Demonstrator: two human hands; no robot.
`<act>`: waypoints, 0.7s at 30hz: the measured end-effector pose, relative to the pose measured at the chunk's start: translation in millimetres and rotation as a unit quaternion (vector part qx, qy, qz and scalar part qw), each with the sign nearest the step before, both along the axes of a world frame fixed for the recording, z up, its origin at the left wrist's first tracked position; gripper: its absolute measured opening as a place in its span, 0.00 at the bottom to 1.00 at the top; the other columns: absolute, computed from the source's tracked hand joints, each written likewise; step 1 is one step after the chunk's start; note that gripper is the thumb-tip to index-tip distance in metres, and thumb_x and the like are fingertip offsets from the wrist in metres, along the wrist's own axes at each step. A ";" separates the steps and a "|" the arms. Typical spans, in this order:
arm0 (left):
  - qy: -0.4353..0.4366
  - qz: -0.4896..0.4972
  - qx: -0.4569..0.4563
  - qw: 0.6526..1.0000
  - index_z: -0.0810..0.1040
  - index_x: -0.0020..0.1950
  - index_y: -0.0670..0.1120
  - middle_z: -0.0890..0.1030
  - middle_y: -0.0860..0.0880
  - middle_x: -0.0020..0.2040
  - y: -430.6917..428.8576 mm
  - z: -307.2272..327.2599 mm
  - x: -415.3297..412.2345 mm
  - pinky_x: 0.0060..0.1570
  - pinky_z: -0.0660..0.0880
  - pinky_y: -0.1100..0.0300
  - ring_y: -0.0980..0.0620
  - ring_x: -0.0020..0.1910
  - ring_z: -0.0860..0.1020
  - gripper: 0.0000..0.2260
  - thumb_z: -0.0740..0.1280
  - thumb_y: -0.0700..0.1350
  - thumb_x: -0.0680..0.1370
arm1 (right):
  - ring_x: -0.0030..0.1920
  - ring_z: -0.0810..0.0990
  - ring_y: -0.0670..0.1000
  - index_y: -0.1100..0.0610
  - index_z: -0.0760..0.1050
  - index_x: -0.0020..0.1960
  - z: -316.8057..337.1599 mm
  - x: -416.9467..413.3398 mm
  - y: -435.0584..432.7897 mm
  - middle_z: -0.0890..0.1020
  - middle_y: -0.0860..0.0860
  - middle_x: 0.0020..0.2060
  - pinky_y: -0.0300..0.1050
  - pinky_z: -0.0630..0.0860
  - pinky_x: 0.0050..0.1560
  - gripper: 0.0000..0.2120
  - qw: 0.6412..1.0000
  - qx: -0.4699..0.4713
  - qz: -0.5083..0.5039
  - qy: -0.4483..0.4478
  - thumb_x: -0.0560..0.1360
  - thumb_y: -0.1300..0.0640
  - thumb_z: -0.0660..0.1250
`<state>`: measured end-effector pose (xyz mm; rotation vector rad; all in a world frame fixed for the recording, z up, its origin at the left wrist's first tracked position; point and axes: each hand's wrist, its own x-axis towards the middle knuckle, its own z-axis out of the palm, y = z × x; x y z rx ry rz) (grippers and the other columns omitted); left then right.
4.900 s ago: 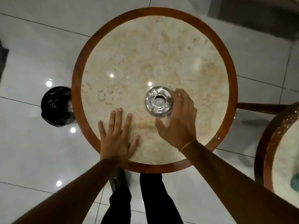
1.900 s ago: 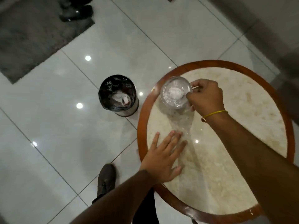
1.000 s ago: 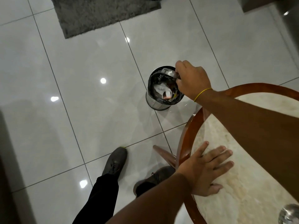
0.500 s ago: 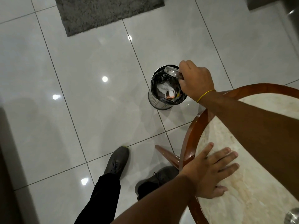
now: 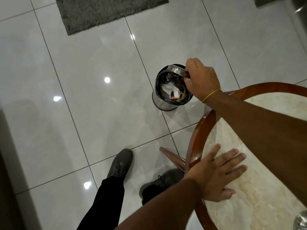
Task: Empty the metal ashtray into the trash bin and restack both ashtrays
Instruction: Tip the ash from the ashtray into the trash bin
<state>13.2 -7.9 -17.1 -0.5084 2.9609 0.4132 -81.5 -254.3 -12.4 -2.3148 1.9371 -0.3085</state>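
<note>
Glossy tiled floor [image 5: 83,97] — right hand [image 5: 201,78] grips the tipped metal ashtray [image 5: 177,70] over the trash bin [image 5: 159,100]; keep it above the liner. Left hand [image 5: 219,173] lies flat, fingers spread, on the table [image 5: 259,188].

Trash bin [image 5: 163,103] on the floor at ten o'clock off the table [image 5: 197,135], right hand [image 5: 201,78] with the ashtray [image 5: 177,70] over the bin's mouth, left hand [image 5: 219,175] flat on the table edge, rug [image 5: 106,12] at twelve o'clock beyond the bin, second ashtray [image 5: 301,221] at the table's four o'clock

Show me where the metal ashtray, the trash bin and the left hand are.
metal ashtray [image 5: 176,70], head view, on its shiny side wall.
trash bin [image 5: 159,100], head view, on its perforated metal wall.
left hand [image 5: 216,175], head view, on its back.
</note>
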 end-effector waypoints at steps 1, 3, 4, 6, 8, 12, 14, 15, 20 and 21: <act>-0.002 0.002 -0.001 1.000 0.58 0.89 0.50 0.54 0.44 0.90 0.2 0.0 0.2 0.84 0.38 0.34 0.41 0.89 0.51 0.38 0.55 0.69 0.84 | 0.31 0.74 0.65 0.62 0.72 0.51 0.1 0.2 0.0 0.77 0.60 0.44 0.51 0.70 0.31 0.08 1.000 -0.001 0.003 0.000 0.73 0.63 0.66; -0.005 0.005 -0.003 1.000 0.58 0.89 0.50 0.54 0.44 0.90 0.1 0.8 0.2 0.84 0.39 0.34 0.41 0.89 0.51 0.38 0.55 0.69 0.84 | 0.30 0.73 0.64 0.62 0.72 0.51 0.2 0.7 1.5 0.77 0.61 0.43 0.48 0.67 0.30 0.07 1.000 -0.007 0.006 -0.005 0.73 0.63 0.66; -0.004 0.005 -0.002 1.000 0.58 0.89 0.50 0.53 0.44 0.90 0.1 0.7 -0.2 0.84 0.39 0.34 0.41 0.89 0.51 0.38 0.55 0.69 0.84 | 0.30 0.73 0.63 0.62 0.72 0.50 0.3 0.3 1.8 0.77 0.61 0.43 0.47 0.66 0.31 0.07 1.000 -0.007 0.002 -0.008 0.73 0.63 0.66; -0.005 0.007 -0.007 1.000 0.57 0.89 0.50 0.53 0.43 0.90 1.9 -0.8 -1.2 0.84 0.37 0.34 0.40 0.89 0.50 0.38 0.55 0.69 0.84 | 0.30 0.73 0.64 0.63 0.72 0.51 0.1 0.4 1.8 0.77 0.61 0.44 0.49 0.67 0.31 0.07 1.000 0.011 -0.010 -0.011 0.74 0.64 0.65; -0.001 0.006 -0.007 1.000 0.57 0.89 0.50 0.52 0.43 0.90 2.8 -1.8 -1.3 0.83 0.36 0.34 0.40 0.89 0.50 0.38 0.55 0.69 0.84 | 0.30 0.71 0.63 0.63 0.72 0.52 -0.1 0.1 3.3 0.77 0.62 0.45 0.49 0.66 0.32 0.07 1.000 0.022 -0.011 -0.009 0.74 0.64 0.65; 0.001 0.010 -0.011 1.000 0.57 0.89 0.50 0.53 0.43 0.90 3.3 -2.2 -0.9 0.82 0.32 0.34 0.40 0.89 0.51 0.38 0.55 0.69 0.84 | 0.30 0.70 0.63 0.63 0.72 0.52 0.3 -1.6 7.6 0.77 0.62 0.45 0.49 0.66 0.32 0.07 0.999 0.028 -0.016 -0.017 0.74 0.64 0.65; 0.008 0.005 -0.005 1.000 0.58 0.89 0.50 0.54 0.43 0.90 3.9 -3.6 -1.4 0.82 0.31 0.34 0.40 0.89 0.51 0.38 0.56 0.69 0.84 | 0.30 0.67 0.60 0.63 0.72 0.52 -0.3 -4.8 9.1 0.77 0.62 0.44 0.48 0.64 0.32 0.07 0.999 0.020 -0.027 -0.027 0.74 0.64 0.65; 0.004 0.008 -0.002 1.000 0.58 0.89 0.50 0.54 0.44 0.90 4.6 -4.0 -1.7 0.82 0.31 0.34 0.40 0.89 0.51 0.38 0.56 0.69 0.84 | 0.30 0.66 0.59 0.63 0.72 0.52 -1.0 -6.0 9.4 0.77 0.62 0.45 0.48 0.63 0.33 0.07 0.999 0.021 -0.031 -0.028 0.74 0.64 0.65; 0.009 0.010 0.000 1.000 0.58 0.89 0.50 0.55 0.44 0.90 6.4 -4.8 -2.0 0.82 0.29 0.34 0.41 0.89 0.51 0.38 0.57 0.69 0.84 | 0.30 0.69 0.61 0.63 0.72 0.53 -0.6 -7.8 11.5 0.77 0.62 0.45 0.48 0.64 0.33 0.07 0.999 0.018 -0.036 -0.034 0.75 0.64 0.66; 0.005 0.011 0.001 1.000 0.58 0.89 0.50 0.55 0.44 0.90 6.5 -3.9 -1.7 0.82 0.29 0.34 0.41 0.89 0.51 0.38 0.57 0.69 0.84 | 0.30 0.70 0.63 0.63 0.71 0.53 -0.2 -7.6 11.6 0.77 0.62 0.46 0.49 0.65 0.33 0.08 0.999 0.019 -0.036 -0.034 0.75 0.64 0.66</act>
